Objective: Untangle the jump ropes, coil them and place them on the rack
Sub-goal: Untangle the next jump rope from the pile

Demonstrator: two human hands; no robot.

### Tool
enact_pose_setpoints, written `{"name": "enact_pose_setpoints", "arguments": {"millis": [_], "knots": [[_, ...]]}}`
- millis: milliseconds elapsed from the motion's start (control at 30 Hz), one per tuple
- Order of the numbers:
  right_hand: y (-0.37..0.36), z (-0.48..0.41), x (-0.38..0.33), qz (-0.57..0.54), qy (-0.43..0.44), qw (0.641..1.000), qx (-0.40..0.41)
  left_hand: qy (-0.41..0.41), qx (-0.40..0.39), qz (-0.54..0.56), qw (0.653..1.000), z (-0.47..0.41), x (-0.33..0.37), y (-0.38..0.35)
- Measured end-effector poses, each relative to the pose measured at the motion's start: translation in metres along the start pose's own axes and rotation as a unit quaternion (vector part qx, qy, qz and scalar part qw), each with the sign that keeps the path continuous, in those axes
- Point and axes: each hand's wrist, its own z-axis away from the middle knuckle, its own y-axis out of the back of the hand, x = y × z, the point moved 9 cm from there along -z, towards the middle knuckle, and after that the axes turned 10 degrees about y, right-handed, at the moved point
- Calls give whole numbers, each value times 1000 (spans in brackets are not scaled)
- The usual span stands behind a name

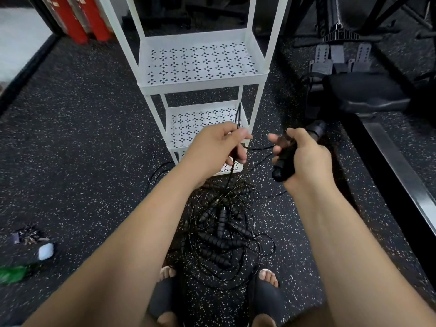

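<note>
Pinching a thin black cord (pixel 237 128) in left hand (pixel 219 145), right hand (pixel 304 156) gripping jump-rope handles (pixel 286 161), tangled ropes (pixel 221 232) below.

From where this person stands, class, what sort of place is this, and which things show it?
Probably a gym: the black rubber floor flecked with white, the black padded seat and grey footplates of an exercise machine at right, and the tangled pile of black foam-handled jump ropes.

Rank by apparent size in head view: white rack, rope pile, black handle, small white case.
1. rack
2. rope pile
3. handle, partly inside the right hand
4. white case
Handle sits nearer the camera, so the last two are unsure.
</note>
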Motion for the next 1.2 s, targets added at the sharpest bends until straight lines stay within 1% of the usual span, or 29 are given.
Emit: {"name": "enact_pose_setpoints", "arguments": {"millis": [100,167,267,333,433,533,633,700,767,833,900,967,1033,1133,1200], "knots": [[-7,10,0,115,36,992,-39,-20,13,46,999,6,15,14],[-20,21,4,182,47,976,-111,-33,23,79,996,8,21,23],[-42,44,28,213,-3,946,-242,-48,28,117,992,9,26,31],[-50,55,39,215,-21,938,-271,-53,26,136,989,8,26,33],[-55,60,44,213,-14,941,-261,-59,33,160,985,6,25,36],[-57,59,40,240,18,936,-257,-56,47,173,982,5,24,39],[-59,57,32,242,39,934,-261,-44,63,142,987,-1,17,40],[-61,55,25,225,51,937,-262,-24,51,120,991,-6,7,37],[-61,50,18,209,62,942,-254,-9,21,92,996,-9,-5,28],[-59,45,12,192,63,948,-247,7,-6,28,1000,-12,-21,17],[-56,41,6,183,66,952,-239,48,-46,-16,998,-15,-44,3],[-53,37,-1,170,69,956,-227,86,-105,-29,990,-18,-69,-12],[-50,32,-9,154,72,962,-214,99,-163,-44,981,-17,-86,-26],[-45,25,-24,142,88,966,-199,103,-219,-113,964,-11,-108,-40],[-41,21,-33,131,93,969,-187,118,-257,-136,950,-5,-126,-51]]}}
